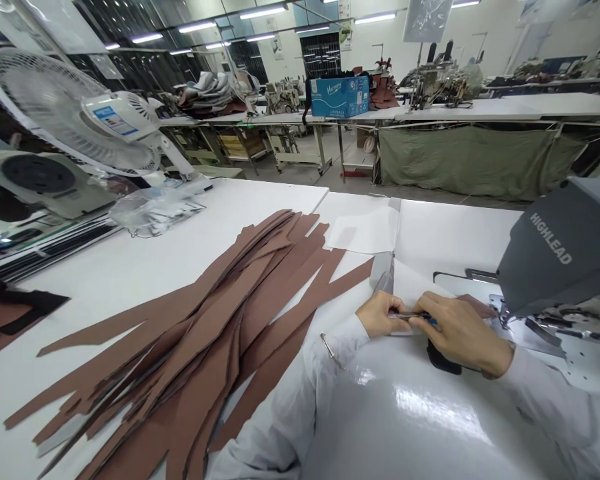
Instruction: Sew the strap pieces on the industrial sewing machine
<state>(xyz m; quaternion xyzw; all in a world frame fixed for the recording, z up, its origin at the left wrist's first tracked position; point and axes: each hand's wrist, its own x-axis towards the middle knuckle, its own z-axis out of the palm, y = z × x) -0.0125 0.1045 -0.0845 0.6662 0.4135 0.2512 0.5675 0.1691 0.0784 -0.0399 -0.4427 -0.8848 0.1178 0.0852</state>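
Now I've got both grips pinched on a slim tool [409,315], left grip [380,313] at one end, right grip [463,333] at the other, its long axis lying left to right across the bench [130,280], just beside the sewing machine [555,253], brown strips [240,300] nearer my left.

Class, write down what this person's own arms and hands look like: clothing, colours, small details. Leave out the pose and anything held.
Both arms are covered to the wrist by long, loose, pale grey-white sleeves, the left sleeve and the right sleeve. The left hand and right hand are bare, with no gloves, rings or watch visible. A small metal clip seems to sit by the left cuff.
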